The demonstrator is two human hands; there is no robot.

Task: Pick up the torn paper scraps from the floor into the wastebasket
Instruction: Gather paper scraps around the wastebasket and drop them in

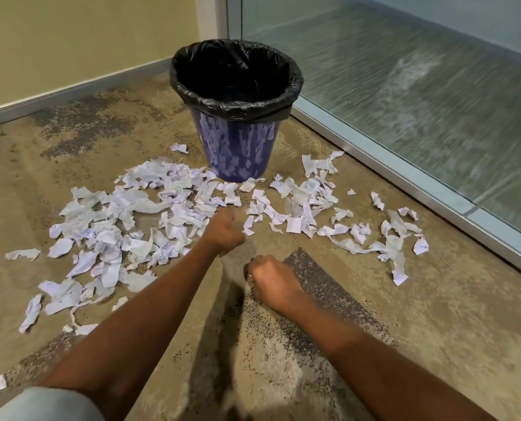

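Several torn white paper scraps (125, 226) lie scattered across the carpet in a wide band from the left to the right. Behind them stands a blue wastebasket (238, 147) with a black liner; its inside looks dark. My left hand (222, 233) hovers at the near edge of the scraps with its fingers curled and nothing visible in it. My right hand (271, 282) is a loose fist just above bare carpet, nearer to me, also holding nothing that I can see.
A cream wall with a grey skirting (71, 89) runs along the back left. A frosted glass partition with a metal bottom rail (405, 165) closes the right side. The wastebasket sits in the corner between them.
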